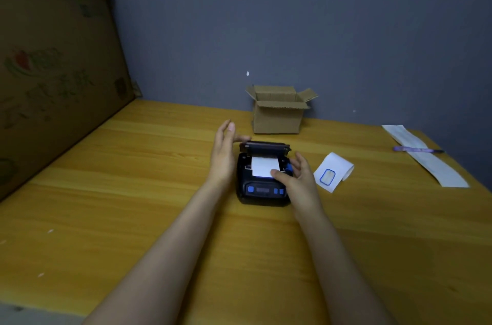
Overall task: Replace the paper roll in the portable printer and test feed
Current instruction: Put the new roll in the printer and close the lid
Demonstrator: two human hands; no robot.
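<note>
Fingers (278,174) of right hand (298,175) press paper (263,166) in printer (262,191).

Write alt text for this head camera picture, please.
A person's right hand presses white paper into an open black portable printer on a wooden table, the left hand at its lid; a small cardboard box stands behind.

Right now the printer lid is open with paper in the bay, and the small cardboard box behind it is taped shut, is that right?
Not quite. The printer lid is open with white paper in the bay, but the small cardboard box behind it is open, its flaps folded outward, not taped shut. The head view shows this.
</note>
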